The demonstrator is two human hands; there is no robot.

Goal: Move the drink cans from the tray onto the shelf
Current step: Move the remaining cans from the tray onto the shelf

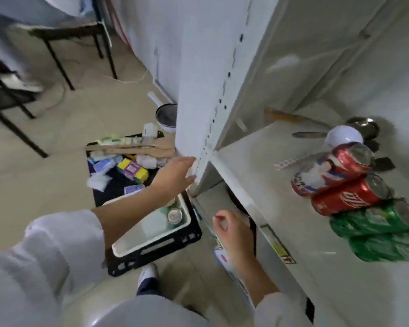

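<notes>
can (174, 214) in white tray (137, 246) at 7 o'clock. left hand (175, 175) open on the shelf post (198, 114), right hand (232, 230) loosely curled, empty. nudging the crowded shelved cans (347, 197) at 3 o'clock could topple them.

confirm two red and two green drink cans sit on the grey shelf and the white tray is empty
Not empty: the head view shows a silver-topped drink can standing in the white plastic tray. The red cans and green cans are on the grey shelf.

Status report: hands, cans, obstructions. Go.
Left hand open on shelf upright; right hand empty. Four cans on shelf, at least one can in tray. Left forearm crosses above tray.
</notes>
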